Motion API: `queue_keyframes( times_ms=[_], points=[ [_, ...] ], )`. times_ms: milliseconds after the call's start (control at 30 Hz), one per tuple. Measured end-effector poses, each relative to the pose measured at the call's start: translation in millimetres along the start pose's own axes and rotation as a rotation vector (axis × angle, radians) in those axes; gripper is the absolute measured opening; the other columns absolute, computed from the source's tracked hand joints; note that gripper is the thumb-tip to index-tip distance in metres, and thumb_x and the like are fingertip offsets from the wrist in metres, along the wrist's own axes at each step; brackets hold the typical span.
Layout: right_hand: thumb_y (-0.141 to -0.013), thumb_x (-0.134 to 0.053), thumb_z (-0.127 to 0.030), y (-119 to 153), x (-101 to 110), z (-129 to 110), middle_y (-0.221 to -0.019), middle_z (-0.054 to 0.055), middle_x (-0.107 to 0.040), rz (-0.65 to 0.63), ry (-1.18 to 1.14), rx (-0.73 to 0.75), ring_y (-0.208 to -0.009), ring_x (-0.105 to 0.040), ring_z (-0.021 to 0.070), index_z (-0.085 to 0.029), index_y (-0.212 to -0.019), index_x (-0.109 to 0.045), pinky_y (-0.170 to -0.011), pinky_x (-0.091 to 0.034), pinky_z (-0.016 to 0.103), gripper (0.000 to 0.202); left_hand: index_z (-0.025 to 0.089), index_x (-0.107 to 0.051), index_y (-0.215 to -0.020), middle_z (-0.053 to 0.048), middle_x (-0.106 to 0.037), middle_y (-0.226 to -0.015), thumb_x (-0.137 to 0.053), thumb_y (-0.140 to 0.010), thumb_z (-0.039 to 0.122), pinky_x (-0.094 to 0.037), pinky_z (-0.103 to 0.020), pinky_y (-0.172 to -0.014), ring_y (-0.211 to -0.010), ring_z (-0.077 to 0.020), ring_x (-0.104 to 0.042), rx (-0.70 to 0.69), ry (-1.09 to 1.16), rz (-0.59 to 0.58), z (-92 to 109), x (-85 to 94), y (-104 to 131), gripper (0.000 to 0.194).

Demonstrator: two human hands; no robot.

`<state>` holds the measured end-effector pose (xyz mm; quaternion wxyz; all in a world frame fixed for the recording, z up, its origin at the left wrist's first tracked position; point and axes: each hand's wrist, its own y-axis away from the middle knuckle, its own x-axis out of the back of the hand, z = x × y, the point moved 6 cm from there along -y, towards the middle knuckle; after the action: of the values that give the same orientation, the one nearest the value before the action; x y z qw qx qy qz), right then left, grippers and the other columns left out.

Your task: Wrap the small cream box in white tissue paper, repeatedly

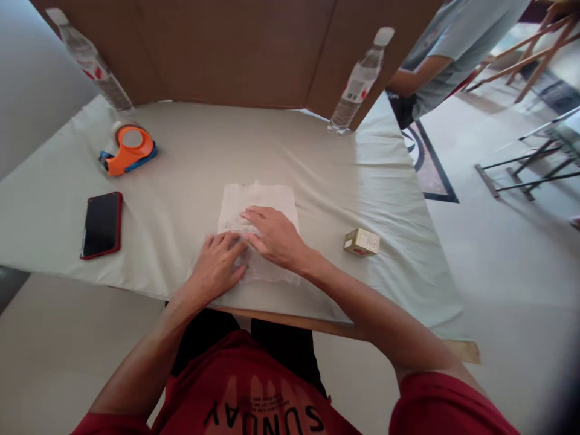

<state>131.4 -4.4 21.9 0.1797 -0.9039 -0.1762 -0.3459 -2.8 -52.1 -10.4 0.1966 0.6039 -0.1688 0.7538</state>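
A thin, whitish, slightly see-through sheet (258,196) lies flat on the cloth-covered table in front of me; I cannot tell whether it is paper or plastic. My right hand (278,238) rests across its middle with the fingers stretched out to the left. At the sheet's left edge, my left hand (218,266) lies with its fingers spread, their tips close to the right hand's fingers. Neither hand appears to grip anything. What lies under the palms is hidden. Right of the sheet, apart from both hands, sits a small gold-and-white box (361,242).
An orange tape dispenser (131,148) and a red-cased phone (102,225) lie at the left. Two water bottles (97,69) (361,84) stand before a brown cardboard screen (235,54) at the back. Beyond it on the right, a person (466,48) in a light shirt is partly visible.
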Motion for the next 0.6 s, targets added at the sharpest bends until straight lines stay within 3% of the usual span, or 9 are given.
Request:
queue_keyframes(
  times_ms=[100,200,367,467,600],
  points=[
    [-0.094,-0.065,-0.032,-8.6,-31.9,28.5,-0.152,0.022,-0.051,-0.123,0.309,0.054,-0.143,-0.044,0.0361,-0.011,-0.135,-0.061,-0.116,-0.036,0.054,0.046,0.019,-0.062,-0.126,-0.016,-0.060,-0.137,-0.064,-0.085,0.023,-0.044,-0.053,-0.107,-0.130,-0.0354,-0.054,0.005,-0.030,-0.020,-0.3,1.7,0.1,0.042],
    [-0.098,-0.058,-0.040,-4.1,-42.6,46.8,-0.156,0.018,-0.048,-0.115,0.376,0.100,-0.148,-0.039,0.0328,-0.015,-0.142,-0.056,-0.120,-0.032,0.052,0.050,0.019,-0.063,-0.124,-0.016,-0.061,-0.136,-0.064,-0.085,0.023,-0.045,-0.051,-0.108,-0.128,-0.0339,-0.056,-0.012,0.002,-0.018,-1.8,5.2,-0.8,0.040],
    [-0.102,-0.048,-0.037,-4.8,-45.5,54.4,-0.156,0.015,-0.049,-0.048,0.249,0.113,-0.148,-0.040,0.0299,-0.018,-0.142,-0.055,-0.121,-0.032,0.054,0.045,0.020,-0.059,-0.128,-0.017,-0.061,-0.137,-0.057,-0.090,0.024,-0.044,-0.052,-0.110,-0.128,-0.0325,-0.057,0.088,0.065,0.211,-0.5,16.4,-15.2,0.038],
    [-0.104,-0.038,-0.030,-10.8,-27.5,55.0,-0.147,0.013,-0.059,0.001,0.062,0.095,-0.140,-0.051,0.0242,-0.019,-0.133,-0.062,-0.118,-0.039,0.048,0.039,0.017,-0.048,-0.140,-0.018,-0.062,-0.134,-0.060,-0.089,0.028,-0.046,-0.050,-0.107,-0.125,-0.0322,-0.059,0.081,0.104,0.181,12.8,3.9,-28.7,0.054],
    [-0.101,-0.047,-0.035,10.9,40.7,51.7,-0.136,0.011,-0.066,0.096,0.033,0.132,-0.130,-0.059,0.0257,-0.022,-0.120,-0.069,-0.113,-0.043,0.048,0.031,0.012,-0.051,-0.137,-0.022,-0.057,-0.141,-0.067,-0.087,0.040,-0.040,-0.054,-0.110,-0.128,-0.0373,-0.055,0.068,0.012,0.095,22.0,-11.5,-34.5,0.059]
  ],
)
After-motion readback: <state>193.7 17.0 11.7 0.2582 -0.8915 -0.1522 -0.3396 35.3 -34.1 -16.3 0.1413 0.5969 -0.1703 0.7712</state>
